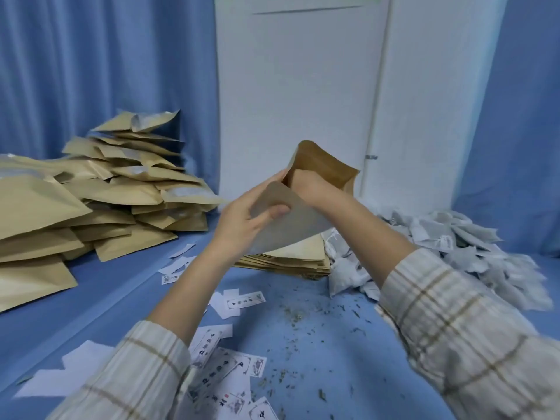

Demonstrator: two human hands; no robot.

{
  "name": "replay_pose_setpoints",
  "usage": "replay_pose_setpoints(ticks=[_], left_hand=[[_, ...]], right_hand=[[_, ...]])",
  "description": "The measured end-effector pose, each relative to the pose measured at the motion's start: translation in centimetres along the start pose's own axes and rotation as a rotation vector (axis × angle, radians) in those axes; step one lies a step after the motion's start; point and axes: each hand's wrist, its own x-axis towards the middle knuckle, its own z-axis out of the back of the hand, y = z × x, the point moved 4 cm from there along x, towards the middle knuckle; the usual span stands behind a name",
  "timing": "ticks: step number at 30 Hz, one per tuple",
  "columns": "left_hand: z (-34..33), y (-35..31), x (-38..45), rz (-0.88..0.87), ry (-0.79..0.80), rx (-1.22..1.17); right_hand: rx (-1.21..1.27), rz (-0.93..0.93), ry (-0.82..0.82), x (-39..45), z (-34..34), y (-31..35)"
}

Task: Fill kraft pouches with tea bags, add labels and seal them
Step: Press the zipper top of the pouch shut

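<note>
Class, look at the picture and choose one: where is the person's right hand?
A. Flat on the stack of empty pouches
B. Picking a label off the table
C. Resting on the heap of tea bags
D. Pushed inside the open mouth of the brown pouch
D: the right hand disappears into the open top of the pouch, which the left hand holds by its near flap.

Left hand point(242, 221) pinches with thumb over fingers; right hand point(306, 184) reaches forward, fingers hidden.
</note>
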Motion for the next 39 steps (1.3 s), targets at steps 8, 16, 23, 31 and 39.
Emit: replay_pose_setpoints(ticks=[8, 16, 23, 31, 39], left_hand=[[2.2, 0.8, 2.1, 0.187, -0.306, -0.159], [0.2, -0.1, 3.1, 0.368, -0.062, -0.578], [-1.4, 1.8, 2.6, 0.372, -0.243, -0.474], [-3.2, 2.7, 2.5, 0.379, -0.405, -0.389], [-5.3, 2.0, 1.9, 0.227, -0.407, -0.215]], right_hand=[[0.14, 0.268, -0.392, -6.3, 8.2, -2.5], [0.312, 0.198, -0.348, -8.0, 8.3, -7.6], [0.358, 0.093, -0.376, -7.6, 6.2, -11.6], [0.49, 0.006, -0.404, -7.4, 5.7, -14.3], [-0.081, 0.026, -0.309, -6.1, 5.5, -11.2]])
